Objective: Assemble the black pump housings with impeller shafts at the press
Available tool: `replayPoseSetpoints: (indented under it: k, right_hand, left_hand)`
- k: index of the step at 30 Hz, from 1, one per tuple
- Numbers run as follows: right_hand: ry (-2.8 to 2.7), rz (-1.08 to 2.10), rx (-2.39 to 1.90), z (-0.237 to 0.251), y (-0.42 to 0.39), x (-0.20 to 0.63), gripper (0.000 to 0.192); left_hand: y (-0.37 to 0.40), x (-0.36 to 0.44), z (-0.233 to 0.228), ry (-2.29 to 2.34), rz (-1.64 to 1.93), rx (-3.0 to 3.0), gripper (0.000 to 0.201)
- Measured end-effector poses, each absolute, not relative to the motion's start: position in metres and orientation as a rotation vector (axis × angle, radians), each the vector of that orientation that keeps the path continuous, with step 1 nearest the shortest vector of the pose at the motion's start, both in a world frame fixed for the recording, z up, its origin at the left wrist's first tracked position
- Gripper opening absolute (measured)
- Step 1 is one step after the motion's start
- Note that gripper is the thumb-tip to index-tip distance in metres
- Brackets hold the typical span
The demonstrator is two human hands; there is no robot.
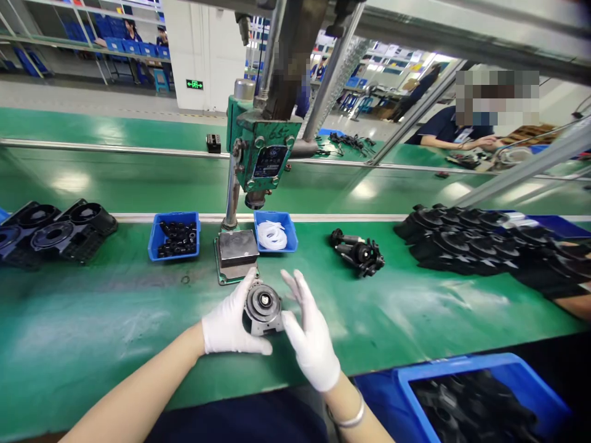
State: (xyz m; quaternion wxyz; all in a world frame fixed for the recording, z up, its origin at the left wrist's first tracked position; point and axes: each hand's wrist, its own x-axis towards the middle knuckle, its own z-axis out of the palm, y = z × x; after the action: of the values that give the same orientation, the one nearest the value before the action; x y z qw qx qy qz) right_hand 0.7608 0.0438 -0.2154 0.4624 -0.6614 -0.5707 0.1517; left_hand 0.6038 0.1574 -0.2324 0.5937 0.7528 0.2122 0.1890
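Note:
A round, dark grey housing (264,303) with a pale centre and a flat foot stands on the green bench top, just in front of a small press. My left hand (233,317), in a white glove, curves round its left side, with the fingers behind it and the thumb stretched along the front. On the other side my gloved right hand (310,332) is open, fingers raised and apart, the thumb close to the housing's edge. Whether that thumb touches it, I cannot tell. Behind the housing is the press's metal block (237,247), below the green press head (268,154).
Blue bins hold small black parts (178,239) and white rings (272,235). Black assemblies (357,251) lie to the right, beside rows of black housings (462,237). More housings (60,231) stand left. A blue crate (462,369) sits front right. Another person (455,132) works across the bench.

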Motion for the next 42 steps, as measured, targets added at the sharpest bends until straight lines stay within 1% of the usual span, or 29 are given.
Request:
replayPoseSetpoints:
  k: [2, 3, 5, 6, 8, 10, 13, 16, 18, 19, 21, 22, 24, 25, 27, 28, 30, 31, 33, 35, 37, 40, 41, 42]
  right_hand:
    - [-1.423, 0.502, -1.528, -0.216, 0.051, 0.765, 0.059]
    - [-1.437, 0.518, -1.505, -0.217, 0.052, 0.768, 0.054]
    - [-1.357, 0.469, -1.486, -0.219, 0.050, 0.775, 0.038]
    - [-1.242, 0.420, -1.476, -0.219, 0.047, 0.780, 0.034]
    - [-0.980, 0.351, -1.450, -0.219, 0.046, 0.787, 0.036]
    - [-0.868, 0.376, -1.436, -0.218, 0.050, 0.789, 0.034]
    - [-1.104, 0.568, -1.436, -0.215, 0.058, 0.783, 0.041]
    - [-1.055, 0.563, -1.313, -0.217, 0.054, 0.785, 0.026]
    - [-0.840, 0.482, -1.221, -0.220, 0.049, 0.790, 0.039]
    - [-0.761, 0.470, -1.202, -0.222, 0.049, 0.792, 0.041]
    - [-0.769, 0.527, -1.219, -0.224, 0.054, 0.790, 0.027]
    - [-0.837, 0.589, -1.231, -0.225, 0.058, 0.788, 0.026]
    - [-1.048, 0.692, -1.265, -0.225, 0.065, 0.783, 0.042]
    - [-1.118, 0.692, -1.276, -0.224, 0.066, 0.783, 0.041]
    - [-1.091, 0.583, -1.276, -0.223, 0.063, 0.787, 0.023]
    - [-1.010, 0.504, -1.250, -0.222, 0.061, 0.791, 0.025]
    - [-0.833, 0.401, -1.195, -0.221, 0.059, 0.798, 0.038]
    - [-0.800, 0.399, -1.200, -0.221, 0.060, 0.798, 0.037]
    - [-0.893, 0.484, -1.247, -0.222, 0.065, 0.794, 0.025]
    - [-1.119, 0.574, -1.307, -0.223, 0.070, 0.787, 0.037]
    - [-1.225, 0.479, -1.366, -0.224, 0.071, 0.785, 0.035]
    - [-1.122, 0.187, -1.498, -0.219, 0.073, 0.804, 0.053]
    - [-1.114, 0.125, -1.556, -0.215, 0.077, 0.815, 0.052]
    - [-1.141, 0.078, -1.626, -0.210, 0.085, 0.826, 0.046]
  left_hand:
    - [0.148, 0.610, -0.234, 0.543, 0.480, 1.686, 0.133]
    - [0.144, 0.612, -0.235, 0.546, 0.517, 1.656, 0.128]
    - [0.141, 0.615, -0.236, 0.525, 0.581, 1.643, 0.121]
    - [0.141, 0.616, -0.237, 0.518, 0.601, 1.654, 0.120]
    - [0.143, 0.617, -0.236, 0.514, 0.614, 1.686, 0.119]
    - [0.144, 0.618, -0.235, 0.524, 0.626, 1.699, 0.117]
    - [0.144, 0.620, -0.234, 0.534, 0.634, 1.669, 0.115]
    - [0.143, 0.619, -0.234, 0.563, 0.641, 1.671, 0.114]
    - [0.143, 0.619, -0.235, 0.593, 0.641, 1.700, 0.113]
    - [0.143, 0.619, -0.235, 0.606, 0.639, 1.712, 0.113]
    - [0.143, 0.619, -0.236, 0.616, 0.641, 1.718, 0.112]
    - [0.143, 0.620, -0.236, 0.614, 0.645, 1.710, 0.112]
    - [0.143, 0.621, -0.236, 0.602, 0.650, 1.678, 0.112]
    - [0.143, 0.621, -0.236, 0.601, 0.650, 1.667, 0.113]
    - [0.143, 0.621, -0.236, 0.623, 0.644, 1.672, 0.113]
    - [0.143, 0.620, -0.237, 0.639, 0.638, 1.689, 0.113]
    - [0.143, 0.620, -0.238, 0.669, 0.629, 1.728, 0.113]
    - [0.143, 0.620, -0.238, 0.674, 0.630, 1.741, 0.112]
    - [0.142, 0.621, -0.239, 0.659, 0.650, 1.741, 0.112]
    - [0.142, 0.622, -0.240, 0.627, 0.668, 1.714, 0.112]
    - [0.143, 0.622, -0.241, 0.611, 0.669, 1.704, 0.112]
    - [0.144, 0.621, -0.245, 0.627, 0.663, 1.752, 0.110]
    - [0.144, 0.620, -0.246, 0.633, 0.664, 1.768, 0.110]
    - [0.144, 0.620, -0.248, 0.635, 0.664, 1.778, 0.108]
